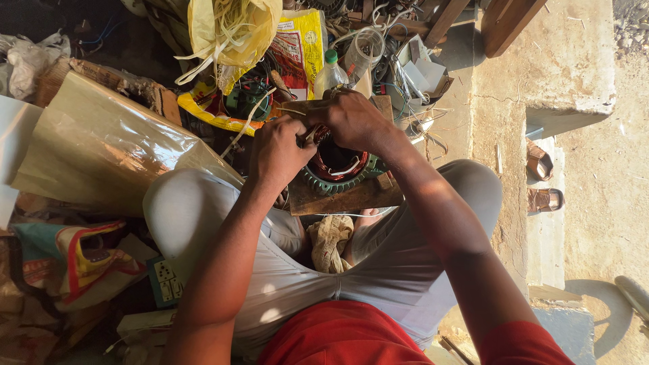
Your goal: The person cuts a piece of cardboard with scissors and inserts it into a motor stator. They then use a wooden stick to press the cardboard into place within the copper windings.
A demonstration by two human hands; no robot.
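Note:
A round green motor stator point(336, 177) with dark red copper windings rests on a wooden block point(351, 197) between my knees. My left hand point(276, 153) is closed at the stator's left rim, pinching a thin white strip there. My right hand point(355, 119) is curled over the stator's far rim, fingers pressed onto the windings and white strips. What lies under my right palm is hidden.
A crumpled beige rag point(330, 240) lies between my legs. A clear plastic-wrapped sheet point(101, 145) leans at the left. Yellow bags point(233, 27), a plastic bottle point(330, 71), wires and boxes crowd the far side. Two sandals point(541, 179) sit on the concrete step at the right.

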